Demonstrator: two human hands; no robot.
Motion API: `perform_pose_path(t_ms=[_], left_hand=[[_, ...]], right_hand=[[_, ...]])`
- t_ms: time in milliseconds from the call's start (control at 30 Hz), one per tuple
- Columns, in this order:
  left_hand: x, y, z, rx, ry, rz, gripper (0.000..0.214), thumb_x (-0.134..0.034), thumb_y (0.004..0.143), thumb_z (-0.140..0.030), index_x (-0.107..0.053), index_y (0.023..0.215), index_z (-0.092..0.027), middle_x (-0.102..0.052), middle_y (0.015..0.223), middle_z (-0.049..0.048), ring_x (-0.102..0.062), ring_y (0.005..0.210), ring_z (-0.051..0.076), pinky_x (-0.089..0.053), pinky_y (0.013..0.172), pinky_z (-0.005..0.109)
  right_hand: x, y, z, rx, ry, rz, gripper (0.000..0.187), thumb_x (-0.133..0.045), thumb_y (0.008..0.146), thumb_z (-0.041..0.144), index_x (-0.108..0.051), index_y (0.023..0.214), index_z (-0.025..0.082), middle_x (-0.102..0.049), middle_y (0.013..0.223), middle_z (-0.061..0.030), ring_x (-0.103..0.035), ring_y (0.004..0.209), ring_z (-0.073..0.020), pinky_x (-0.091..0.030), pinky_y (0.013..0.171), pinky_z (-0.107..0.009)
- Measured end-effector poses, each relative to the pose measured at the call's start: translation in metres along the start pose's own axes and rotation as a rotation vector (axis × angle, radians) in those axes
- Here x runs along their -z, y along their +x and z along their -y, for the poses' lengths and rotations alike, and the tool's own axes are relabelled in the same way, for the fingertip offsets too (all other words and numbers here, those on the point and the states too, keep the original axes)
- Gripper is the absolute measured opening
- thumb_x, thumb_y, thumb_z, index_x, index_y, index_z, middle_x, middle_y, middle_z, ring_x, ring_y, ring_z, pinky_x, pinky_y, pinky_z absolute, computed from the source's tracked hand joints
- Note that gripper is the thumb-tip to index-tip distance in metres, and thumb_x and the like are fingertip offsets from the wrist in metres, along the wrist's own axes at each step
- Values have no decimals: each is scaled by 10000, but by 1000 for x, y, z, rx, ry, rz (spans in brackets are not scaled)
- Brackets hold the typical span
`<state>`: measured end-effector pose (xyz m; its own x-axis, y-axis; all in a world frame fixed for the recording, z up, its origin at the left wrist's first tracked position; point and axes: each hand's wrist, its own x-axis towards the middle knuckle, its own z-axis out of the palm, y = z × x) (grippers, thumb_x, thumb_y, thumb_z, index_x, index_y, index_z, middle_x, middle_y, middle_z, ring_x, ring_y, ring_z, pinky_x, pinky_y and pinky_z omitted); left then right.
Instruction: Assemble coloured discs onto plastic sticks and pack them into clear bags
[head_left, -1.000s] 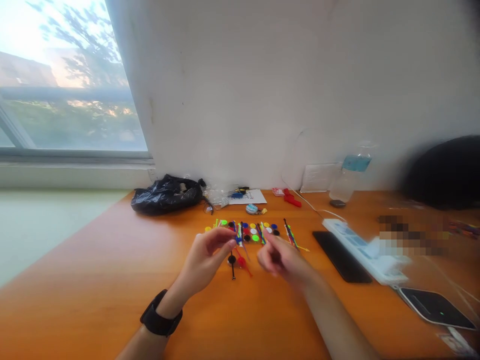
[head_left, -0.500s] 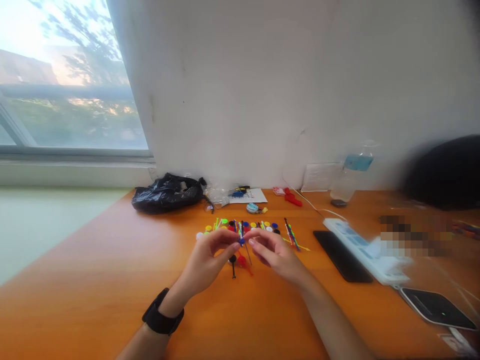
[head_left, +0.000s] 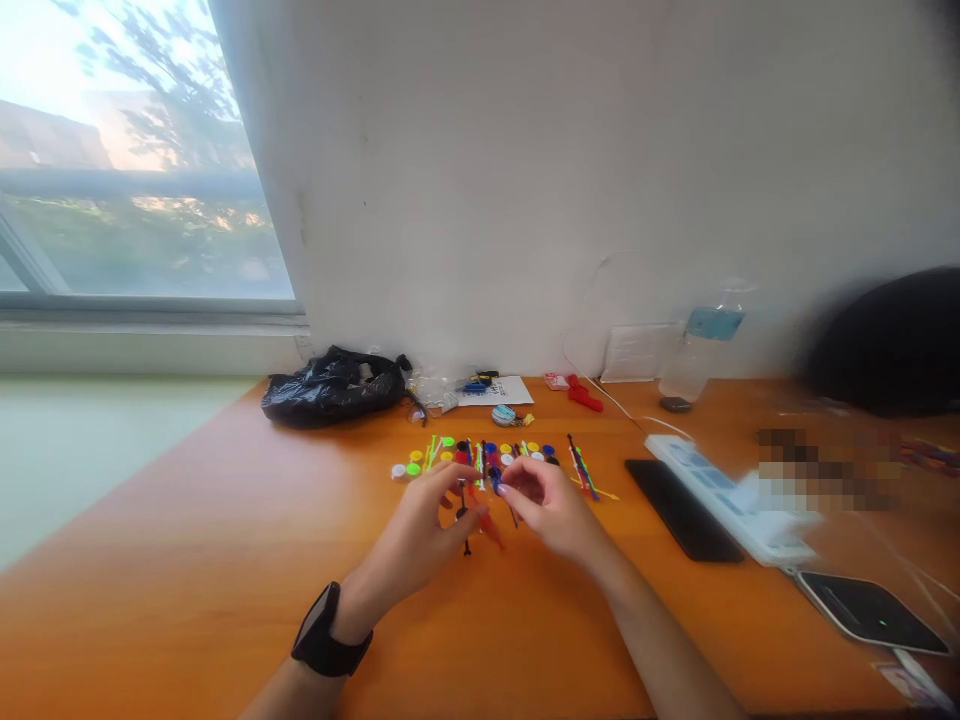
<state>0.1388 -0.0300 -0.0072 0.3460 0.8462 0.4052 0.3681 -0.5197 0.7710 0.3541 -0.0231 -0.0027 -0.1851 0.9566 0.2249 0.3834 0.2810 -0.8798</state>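
Observation:
My left hand [head_left: 420, 535], a black watch on its wrist, and my right hand [head_left: 551, 510] meet over the orange table [head_left: 187, 560]. Together their fingertips pinch a thin stick carrying a small blue disc [head_left: 495, 477]. Right behind them lie several small colored discs [head_left: 517, 452] and thin colored sticks [head_left: 583, 470]. Under the hands, a black stick [head_left: 466, 535] and a red stick [head_left: 491, 530] lie on the table.
A black plastic bag [head_left: 334, 385], a paper sheet [head_left: 499, 390], a red tool [head_left: 583, 398] and a water bottle [head_left: 697, 350] stand along the wall. A black phone [head_left: 679, 510], a white power strip [head_left: 731, 500] and another phone [head_left: 870, 610] lie at right.
My right hand moved left to meet my left hand, and both now pinch the blue-disc stick, which sits slightly lower and farther right than before.

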Motion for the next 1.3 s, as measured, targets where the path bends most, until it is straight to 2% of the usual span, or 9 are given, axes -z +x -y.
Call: perform_pose_path(t_ms=[133,267,367,533,700,867,1000,1100,1300], left_hand=[[0,-2,-1,-24,160,85,167,-637,911,-159,-693,1049,-232,-690,1163,61,-625,1093,238,-496,951,362],[-4,-3,5,4,294,139,175,-592,868,-112,-686,941,-240,-697,1065,40,-621,1028,239,-483,861,340],[-8,-5,12,-12,335,174,195,-588,852,-106,-701,908,-254,-698,1035,27,-630,983,224,-469,820,323],[-11,-7,15,10,330,211,123,-590,871,-139,-669,882,-233,-702,1016,37,-651,901,202,-457,743,300],[-12,-6,13,53,281,192,168,-549,877,-105,-662,904,-227,-723,968,33,-670,858,193,-455,721,284],[-12,-6,16,60,236,159,198,-534,847,-71,-628,915,-232,-729,872,26,-669,768,196,-434,657,278],[-14,-7,20,66,243,163,223,-534,846,-70,-626,955,-240,-709,823,19,-662,737,199,-432,655,280],[-14,-7,22,55,259,160,297,-550,817,-50,-644,1021,-244,-717,889,32,-679,805,212,-451,693,288],[-14,-8,25,8,302,130,310,-604,863,-133,-645,1143,-259,-688,1166,75,-676,1013,251,-487,773,311]], right_hand=[[-2,1,-10,-97,-231,-18,105,-654,875,259,-618,802,193,-663,741,-14,-594,679,-171,-427,606,-277],[-5,0,-17,-199,-440,19,99,-684,836,191,-615,765,191,-684,730,-27,-604,669,-177,-409,591,-276],[-7,-1,-23,-219,-514,47,104,-701,821,153,-627,756,184,-694,738,-36,-615,678,-177,-401,591,-269],[-10,-3,-34,-192,-373,138,68,-688,877,192,-652,821,179,-705,740,-28,-634,645,-155,-394,556,-233],[-12,-6,-28,-202,-178,260,68,-622,950,224,-659,915,179,-710,729,-18,-672,611,-157,-423,533,-225],[-11,-10,-7,-89,-97,331,104,-625,959,239,-709,967,180,-727,764,-22,-674,703,-180,-469,626,-249],[-9,-11,2,-34,-54,373,112,-626,953,222,-726,969,175,-750,880,-33,-675,807,-199,-497,721,-274],[-8,-12,-1,8,-64,370,151,-627,946,208,-743,1037,176,-761,978,-52,-684,881,-217,-511,782,-294],[-5,-11,-13,16,-317,220,151,-706,903,270,-757,1019,189,-730,989,-81,-666,885,-234,-499,781,-318]])
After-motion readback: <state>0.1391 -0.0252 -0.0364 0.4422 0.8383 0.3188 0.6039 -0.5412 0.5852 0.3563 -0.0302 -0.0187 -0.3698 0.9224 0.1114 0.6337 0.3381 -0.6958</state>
